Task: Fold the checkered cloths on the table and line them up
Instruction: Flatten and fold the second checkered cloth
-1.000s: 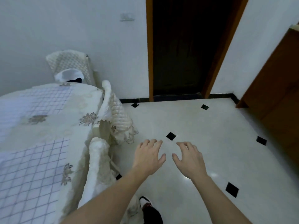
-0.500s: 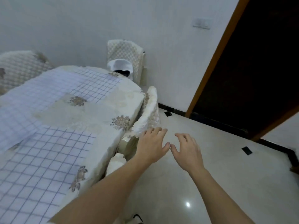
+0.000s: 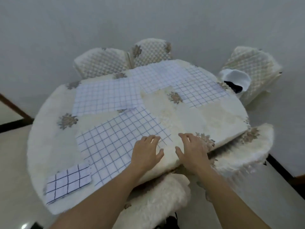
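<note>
A padded chair (image 3: pixel 156 200) stands tucked under the near edge of the round counter (image 3: pixel 49 146). Just past that edge are both hands, fingers open and spread, gripping nothing. The left hand (image 3: pixel 146 151) is over the near right corner of a large cloth (image 3: pixel 118 142) that is spread flat; whether it touches is unclear. The right hand (image 3: pixel 193 149) is beside it over bare tablecloth (image 3: pixel 189 116). At the near left edge lies a small folded cloth (image 3: pixel 68 184), its corner just beside the large one. Further back three more checked cloths lie flat and overlapping: a left cloth (image 3: pixel 105 96), a far cloth (image 3: pixel 156 76) and a right cloth (image 3: pixel 201 93) toward the far right edge.
</note>
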`<state>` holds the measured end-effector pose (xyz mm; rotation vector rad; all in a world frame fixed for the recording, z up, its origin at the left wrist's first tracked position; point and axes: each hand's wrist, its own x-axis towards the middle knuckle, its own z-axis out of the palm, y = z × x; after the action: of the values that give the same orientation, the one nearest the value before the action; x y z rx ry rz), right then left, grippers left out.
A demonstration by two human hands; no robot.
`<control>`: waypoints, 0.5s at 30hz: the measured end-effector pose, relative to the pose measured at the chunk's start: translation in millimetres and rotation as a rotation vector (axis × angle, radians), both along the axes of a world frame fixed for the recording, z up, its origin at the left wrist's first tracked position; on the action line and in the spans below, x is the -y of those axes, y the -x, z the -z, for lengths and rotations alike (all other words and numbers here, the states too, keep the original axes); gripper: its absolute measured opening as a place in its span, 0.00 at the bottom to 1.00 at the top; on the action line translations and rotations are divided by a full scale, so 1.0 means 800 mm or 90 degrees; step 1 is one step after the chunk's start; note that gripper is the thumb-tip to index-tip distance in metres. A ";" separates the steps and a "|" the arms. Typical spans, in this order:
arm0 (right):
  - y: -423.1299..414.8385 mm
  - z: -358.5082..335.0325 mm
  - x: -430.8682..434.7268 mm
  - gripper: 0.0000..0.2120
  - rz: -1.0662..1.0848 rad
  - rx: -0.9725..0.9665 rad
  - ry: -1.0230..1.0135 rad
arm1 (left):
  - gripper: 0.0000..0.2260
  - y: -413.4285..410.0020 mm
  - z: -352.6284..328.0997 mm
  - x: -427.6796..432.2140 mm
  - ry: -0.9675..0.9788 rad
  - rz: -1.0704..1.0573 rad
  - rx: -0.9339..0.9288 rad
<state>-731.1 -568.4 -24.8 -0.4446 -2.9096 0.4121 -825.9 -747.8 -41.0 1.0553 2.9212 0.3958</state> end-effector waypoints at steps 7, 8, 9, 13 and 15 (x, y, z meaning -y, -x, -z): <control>0.104 0.039 0.003 0.24 -0.258 0.047 -0.042 | 0.24 0.018 0.049 0.104 0.088 -0.204 0.067; 0.114 0.046 0.003 0.25 -0.289 0.057 -0.049 | 0.25 0.016 0.058 0.114 0.102 -0.218 0.079; 0.121 0.052 0.001 0.25 -0.318 0.066 -0.059 | 0.26 0.013 0.064 0.121 0.112 -0.226 0.085; 0.150 0.085 -0.006 0.26 -0.453 0.095 -0.121 | 0.31 0.000 0.099 0.137 0.124 -0.256 0.100; 0.161 0.104 -0.010 0.26 -0.504 0.107 -0.135 | 0.32 -0.008 0.112 0.141 0.135 -0.253 0.098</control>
<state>-859.7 -560.6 -108.2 0.7621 -3.1260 0.1499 -819.2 -860.3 -130.9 0.3990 2.9374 0.1530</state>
